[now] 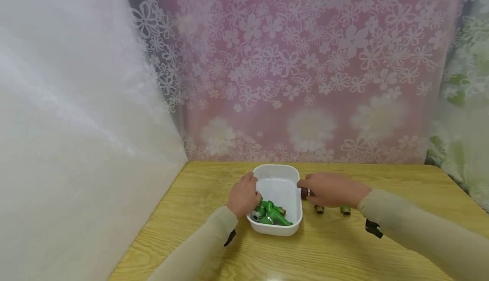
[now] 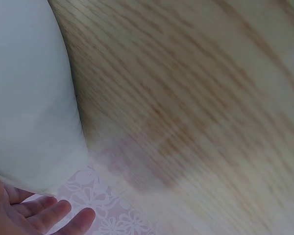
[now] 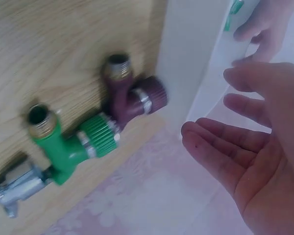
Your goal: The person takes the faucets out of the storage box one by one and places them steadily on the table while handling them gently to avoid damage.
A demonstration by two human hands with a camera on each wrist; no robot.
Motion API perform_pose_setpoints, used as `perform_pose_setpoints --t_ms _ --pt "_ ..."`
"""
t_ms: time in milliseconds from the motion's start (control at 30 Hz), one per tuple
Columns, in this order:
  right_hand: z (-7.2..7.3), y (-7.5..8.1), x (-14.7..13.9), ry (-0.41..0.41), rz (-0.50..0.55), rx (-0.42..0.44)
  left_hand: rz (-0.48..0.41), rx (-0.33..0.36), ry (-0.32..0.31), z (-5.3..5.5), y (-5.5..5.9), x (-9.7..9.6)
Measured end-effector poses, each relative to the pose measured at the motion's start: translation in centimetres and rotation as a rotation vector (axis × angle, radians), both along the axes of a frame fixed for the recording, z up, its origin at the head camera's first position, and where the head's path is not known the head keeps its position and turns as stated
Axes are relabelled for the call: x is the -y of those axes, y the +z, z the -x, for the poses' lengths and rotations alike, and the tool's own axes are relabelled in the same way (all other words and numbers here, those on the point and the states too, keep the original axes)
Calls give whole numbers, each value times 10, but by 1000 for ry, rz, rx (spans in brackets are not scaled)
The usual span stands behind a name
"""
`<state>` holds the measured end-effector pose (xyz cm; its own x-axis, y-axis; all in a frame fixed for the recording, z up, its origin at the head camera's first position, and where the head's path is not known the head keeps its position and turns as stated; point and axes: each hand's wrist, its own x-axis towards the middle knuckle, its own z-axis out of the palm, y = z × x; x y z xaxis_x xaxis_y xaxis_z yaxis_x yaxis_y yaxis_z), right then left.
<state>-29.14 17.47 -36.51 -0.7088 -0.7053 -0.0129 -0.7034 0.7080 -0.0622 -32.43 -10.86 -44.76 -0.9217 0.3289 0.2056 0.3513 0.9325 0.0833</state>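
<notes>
A white plastic tub (image 1: 273,229) holds several green angle valves (image 1: 275,215) at its near end. My left hand (image 1: 243,196) is at the tub's left rim; in the left wrist view its fingers (image 2: 78,223) spread loosely by the rim. At the right rim is my right hand (image 1: 330,189), its fingers loosely bent with nothing between them in the right wrist view. Close beside the tub lies a maroon angle valve (image 3: 122,103) with a ribbed knob, partly hidden by the right hand in the head view. Next to it lies another green angle valve (image 3: 63,152).
A chrome valve (image 3: 22,188) lies beyond the green one, in a row on the wooden table (image 1: 290,259). Flowered curtain (image 1: 305,81) hangs behind the table's far edge, and a pale sheet (image 1: 76,124) hangs along the left.
</notes>
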Motion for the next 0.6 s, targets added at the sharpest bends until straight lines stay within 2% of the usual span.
perform_pose_setpoints --t_ms 167,367,600 --pt "1 3 21 29 -26 55 -4 -3 0 0 -1 0" --pt "3 4 42 30 -88 58 14 3 8 0 -2 1" --pt "6 2 62 83 -120 64 18 3 8 1 -1 1"
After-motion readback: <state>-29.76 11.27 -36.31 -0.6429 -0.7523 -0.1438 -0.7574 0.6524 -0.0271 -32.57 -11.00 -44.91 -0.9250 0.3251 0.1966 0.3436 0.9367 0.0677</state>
